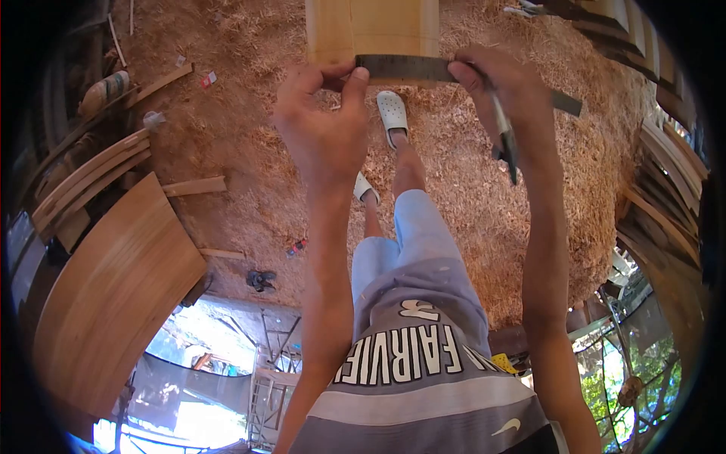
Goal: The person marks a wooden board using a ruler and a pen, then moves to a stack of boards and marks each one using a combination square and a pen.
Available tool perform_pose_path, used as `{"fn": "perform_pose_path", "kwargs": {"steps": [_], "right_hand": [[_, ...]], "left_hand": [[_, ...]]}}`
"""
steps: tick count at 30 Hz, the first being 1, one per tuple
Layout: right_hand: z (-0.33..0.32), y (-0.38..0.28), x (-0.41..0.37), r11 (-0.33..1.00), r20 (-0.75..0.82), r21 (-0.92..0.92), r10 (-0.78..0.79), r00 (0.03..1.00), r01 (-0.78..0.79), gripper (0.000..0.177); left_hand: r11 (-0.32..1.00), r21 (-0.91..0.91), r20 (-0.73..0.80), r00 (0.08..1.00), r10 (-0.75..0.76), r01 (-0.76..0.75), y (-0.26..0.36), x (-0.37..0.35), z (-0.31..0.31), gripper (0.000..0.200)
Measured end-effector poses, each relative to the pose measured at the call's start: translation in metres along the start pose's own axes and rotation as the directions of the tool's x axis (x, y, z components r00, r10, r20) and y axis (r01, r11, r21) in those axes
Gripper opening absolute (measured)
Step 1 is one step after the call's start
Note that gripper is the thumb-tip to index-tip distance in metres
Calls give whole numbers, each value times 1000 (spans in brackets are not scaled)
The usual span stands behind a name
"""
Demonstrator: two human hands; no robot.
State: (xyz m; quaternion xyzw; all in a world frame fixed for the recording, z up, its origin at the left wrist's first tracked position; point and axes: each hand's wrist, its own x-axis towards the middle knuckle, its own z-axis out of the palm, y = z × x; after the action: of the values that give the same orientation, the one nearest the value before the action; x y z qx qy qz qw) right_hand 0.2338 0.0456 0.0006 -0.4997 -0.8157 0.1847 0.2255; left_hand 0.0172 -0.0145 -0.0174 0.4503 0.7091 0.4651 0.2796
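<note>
A dark flat metal ruler (404,68) lies across the end of a light wooden board (393,30) at the top of the view. My left hand (325,113) pinches the ruler's left end between thumb and fingers. My right hand (510,98) grips the ruler farther right, with its thumb on the near edge. A slim pen-like tool (503,132), pale with a dark tip, also sits in my right hand and points down toward me. The dark blade (566,104) sticks out beyond the right hand's far side.
Wood shavings (461,219) cover the ground. A broad wooden panel (113,295) leans at the left, near stacked planks (98,178). More boards (669,166) are piled at the right. My white clogs (392,113) stand below the board. A small black object (261,281) lies on the ground.
</note>
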Motion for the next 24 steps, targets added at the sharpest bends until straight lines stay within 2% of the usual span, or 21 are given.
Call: {"fn": "perform_pose_path", "kwargs": {"steps": [1,3,5,6,8,11,13,15,17,24], "right_hand": [[2,3,0,998,85,35,44,995,-47,21],[0,-2,5,994,68,60,91,994,-95,26],[0,-2,13,995,-106,40,98,989,-95,27],[-3,-4,17,995,-107,41,99,989,-95,27],[-10,-8,26,949,64,-37,315,947,-314,26],[-2,-2,31,972,45,-58,230,972,-227,28],[1,-2,32,969,53,-60,243,969,-240,29],[3,1,32,965,60,-61,259,964,-256,29],[4,5,31,983,24,-70,173,985,-171,30],[6,12,31,987,55,-39,160,986,-158,30]], "left_hand": [[1000,10,17,1000,-25,25,0,0,-1,15],[999,-19,43,998,-45,46,-2,1,-7,17],[996,-45,76,995,-70,74,-2,3,-9,20],[997,-51,73,996,-45,49,-1,4,-10,23],[998,-60,72,997,-21,26,2,7,-9,25],[999,-43,82,997,0,3,-1,13,-5,29],[998,-5,66,996,63,-63,-4,15,-1,28],[999,-13,67,997,43,-42,-5,16,-1,28],[999,-24,68,997,23,-22,-4,16,-1,27],[999,-37,70,998,0,3,-5,16,-1,27]]}}
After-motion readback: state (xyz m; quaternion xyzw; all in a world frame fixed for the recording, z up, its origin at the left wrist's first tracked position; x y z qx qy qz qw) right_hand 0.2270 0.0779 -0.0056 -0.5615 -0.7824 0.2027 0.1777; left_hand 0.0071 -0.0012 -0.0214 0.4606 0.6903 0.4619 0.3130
